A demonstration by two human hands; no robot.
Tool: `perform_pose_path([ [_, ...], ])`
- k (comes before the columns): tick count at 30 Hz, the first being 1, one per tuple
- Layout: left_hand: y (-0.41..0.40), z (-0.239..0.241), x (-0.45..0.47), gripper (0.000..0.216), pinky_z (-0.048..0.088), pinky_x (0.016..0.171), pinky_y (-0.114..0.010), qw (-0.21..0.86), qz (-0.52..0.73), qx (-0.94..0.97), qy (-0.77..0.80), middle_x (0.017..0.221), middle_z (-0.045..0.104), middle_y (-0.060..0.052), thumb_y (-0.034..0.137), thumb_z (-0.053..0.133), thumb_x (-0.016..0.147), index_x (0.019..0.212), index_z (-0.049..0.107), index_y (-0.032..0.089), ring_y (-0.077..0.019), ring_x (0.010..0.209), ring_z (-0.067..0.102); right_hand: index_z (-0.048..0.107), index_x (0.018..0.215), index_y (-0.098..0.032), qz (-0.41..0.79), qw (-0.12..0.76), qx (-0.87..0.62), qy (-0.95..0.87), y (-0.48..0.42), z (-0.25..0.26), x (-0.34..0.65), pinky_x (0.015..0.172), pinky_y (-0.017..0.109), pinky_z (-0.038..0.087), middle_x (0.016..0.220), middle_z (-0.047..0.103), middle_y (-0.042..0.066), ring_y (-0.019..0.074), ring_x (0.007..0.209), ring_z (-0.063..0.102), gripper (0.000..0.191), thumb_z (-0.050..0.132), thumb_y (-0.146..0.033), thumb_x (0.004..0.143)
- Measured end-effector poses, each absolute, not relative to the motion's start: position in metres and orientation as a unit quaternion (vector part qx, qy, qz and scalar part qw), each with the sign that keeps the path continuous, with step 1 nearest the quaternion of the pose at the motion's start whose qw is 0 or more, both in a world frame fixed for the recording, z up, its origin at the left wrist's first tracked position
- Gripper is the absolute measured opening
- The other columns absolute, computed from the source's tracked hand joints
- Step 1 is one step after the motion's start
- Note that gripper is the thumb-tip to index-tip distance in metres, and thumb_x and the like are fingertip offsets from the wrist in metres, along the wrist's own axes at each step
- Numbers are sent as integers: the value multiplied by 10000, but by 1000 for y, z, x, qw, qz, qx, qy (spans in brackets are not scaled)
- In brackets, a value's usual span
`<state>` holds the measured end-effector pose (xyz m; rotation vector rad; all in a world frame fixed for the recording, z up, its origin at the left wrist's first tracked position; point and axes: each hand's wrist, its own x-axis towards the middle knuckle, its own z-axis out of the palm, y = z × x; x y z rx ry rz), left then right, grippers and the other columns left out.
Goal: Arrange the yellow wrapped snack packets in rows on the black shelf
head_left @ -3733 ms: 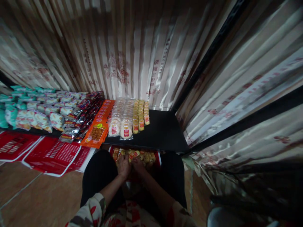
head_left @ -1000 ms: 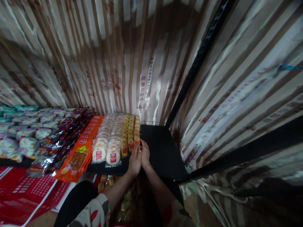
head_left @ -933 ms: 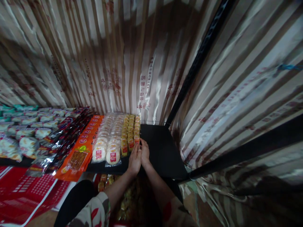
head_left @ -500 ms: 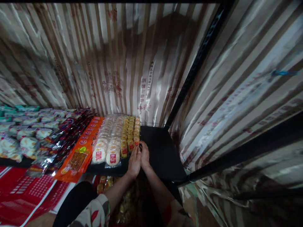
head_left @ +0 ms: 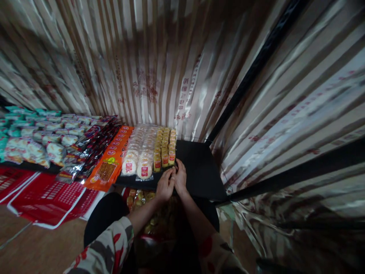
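What, if anything, the left hand and right hand held was hidden. The left forearm partly covered the packets below the shelf. The left edge cut off turquoise packs; small print on the striped curtain was too blurred to read.

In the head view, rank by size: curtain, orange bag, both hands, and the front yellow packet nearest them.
1. Curtain
2. Orange bag
3. Left hand and right hand: too alike to rank
4. Yellow packet
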<state>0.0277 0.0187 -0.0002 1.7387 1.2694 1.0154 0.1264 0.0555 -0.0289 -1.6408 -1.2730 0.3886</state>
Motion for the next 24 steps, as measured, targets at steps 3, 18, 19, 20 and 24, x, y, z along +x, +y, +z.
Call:
perform_pose_path([
  [3, -8, -8, 7, 330, 409, 966, -341, 343, 392, 684, 511, 1093, 605, -100, 197, 345, 830, 1061, 579, 167, -185, 1060, 537, 538, 1165, -158, 165, 499, -672, -523, 28, -25, 112, 895, 353, 448, 1114, 585, 114, 196, 1023, 547, 407, 380, -224, 796],
  [18, -65, -55, -104, 339, 366, 936, -407, 205, 22, 754, 624, 1145, 536, -168, 289, 498, 780, 1071, 570, 130, -301, 1096, 480, 629, 949, -170, 330, 268, -664, -615, -69, -93, 28, 829, 349, 464, 939, 681, 112, 229, 906, 631, 273, 430, -132, 765],
  [19, -66, -59, -106, 372, 367, 930, -404, 209, 6, 760, 615, 1162, 530, -166, 279, 507, 773, 1114, 546, 137, -300, 1099, 481, 625, 973, -174, 345, 263, -668, -604, -72, -101, 26, 845, 359, 460, 971, 679, 114, 234, 928, 628, 289, 451, -120, 749],
  [20, -68, -62, -107, 401, 370, 925, -396, 213, -5, 761, 612, 1186, 519, -162, 257, 509, 766, 1152, 519, 145, -295, 1107, 477, 618, 1000, -181, 359, 263, -672, -592, -75, -108, 25, 864, 366, 453, 1009, 672, 111, 234, 954, 623, 314, 465, -110, 735],
  [24, -71, -70, -106, 483, 356, 953, -355, 225, -27, 765, 603, 1272, 465, -151, 218, 489, 758, 1233, 452, 143, -272, 1170, 434, 563, 1122, -205, 405, 278, -678, -546, -79, -121, 27, 929, 339, 414, 1122, 630, 79, 191, 1040, 585, 413, 459, -107, 734],
])
